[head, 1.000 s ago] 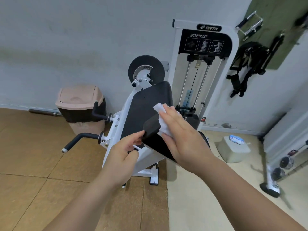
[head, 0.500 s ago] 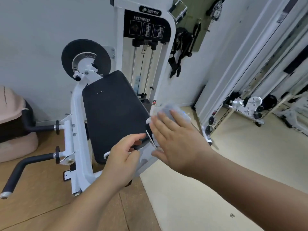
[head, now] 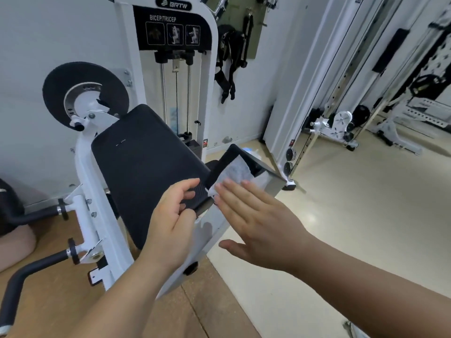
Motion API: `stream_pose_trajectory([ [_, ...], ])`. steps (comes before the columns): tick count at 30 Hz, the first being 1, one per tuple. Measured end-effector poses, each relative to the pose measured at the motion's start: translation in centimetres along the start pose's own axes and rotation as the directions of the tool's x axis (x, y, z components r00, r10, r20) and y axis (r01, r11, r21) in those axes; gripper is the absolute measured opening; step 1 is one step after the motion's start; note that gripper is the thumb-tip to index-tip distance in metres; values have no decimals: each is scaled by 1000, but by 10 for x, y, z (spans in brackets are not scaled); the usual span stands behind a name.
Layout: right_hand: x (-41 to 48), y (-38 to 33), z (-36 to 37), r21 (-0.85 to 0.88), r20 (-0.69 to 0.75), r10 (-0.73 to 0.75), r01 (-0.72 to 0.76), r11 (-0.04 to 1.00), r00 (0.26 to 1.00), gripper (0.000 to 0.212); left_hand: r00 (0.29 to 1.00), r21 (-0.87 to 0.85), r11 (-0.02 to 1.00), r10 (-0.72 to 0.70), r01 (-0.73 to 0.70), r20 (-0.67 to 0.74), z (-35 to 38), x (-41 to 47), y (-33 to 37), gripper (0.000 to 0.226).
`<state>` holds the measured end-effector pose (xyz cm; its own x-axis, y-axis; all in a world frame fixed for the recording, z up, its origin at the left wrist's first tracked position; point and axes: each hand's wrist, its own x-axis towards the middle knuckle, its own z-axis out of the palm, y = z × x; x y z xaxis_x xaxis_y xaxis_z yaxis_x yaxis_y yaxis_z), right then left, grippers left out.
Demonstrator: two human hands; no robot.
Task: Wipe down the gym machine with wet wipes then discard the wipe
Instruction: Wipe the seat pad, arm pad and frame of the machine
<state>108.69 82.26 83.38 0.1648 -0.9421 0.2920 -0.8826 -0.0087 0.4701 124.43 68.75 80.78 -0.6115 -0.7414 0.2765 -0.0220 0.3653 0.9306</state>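
Note:
A white bicep/tricep machine [head: 92, 172] with a large black arm pad [head: 144, 167] fills the middle of the head view. Beside the big pad, a smaller black seat pad [head: 219, 167] juts to the right. My left hand [head: 173, 215] grips the near corner of that small pad with thumb and fingers. Flat and with its fingers straight, my right hand [head: 253, 220] presses a white wet wipe [head: 234, 172] against the pad's side. The wipe shows past my fingertips; part of it is hidden under them.
A tan swing-lid bin [head: 14, 230] sits at the left edge by the wall. Black machine handles [head: 31, 267] stick out at lower left. A wipe container [head: 249, 150] is partly hidden behind the seat pad. Racks and cable equipment [head: 341, 128] stand at right.
The view has swung right and closer to the machine. My right hand has slid the wipe along the small pad's side, now flatter, while my left hand kept its hold on the pad's corner.

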Motion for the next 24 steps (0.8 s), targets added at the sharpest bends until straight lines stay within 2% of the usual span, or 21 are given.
stream_pose_trajectory([
  [3,-13,-7,4,177,-185,198,-166,970,963,75,997,50,995,80,-81,6,1,2,11,62],
  [5,-21,-19,4,342,-313,349,-238,909,883,72,989,79,986,146,-147,18,2,4,19,62],
  [7,-30,-36,2,460,-348,458,-277,844,818,70,981,111,974,194,-196,28,3,7,24,63],
  [11,-47,-58,4,644,-294,613,-321,694,734,72,967,167,952,250,-256,59,12,8,30,68],
  [17,-5,-63,47,839,-7,731,-393,375,682,86,961,238,940,205,-246,184,35,3,29,74],
  [20,22,-72,58,896,-22,797,-342,284,603,90,965,236,950,156,-205,210,38,0,31,74],
  [24,28,-68,73,925,-73,837,-276,260,543,95,960,229,948,168,-219,224,36,1,30,62],
])
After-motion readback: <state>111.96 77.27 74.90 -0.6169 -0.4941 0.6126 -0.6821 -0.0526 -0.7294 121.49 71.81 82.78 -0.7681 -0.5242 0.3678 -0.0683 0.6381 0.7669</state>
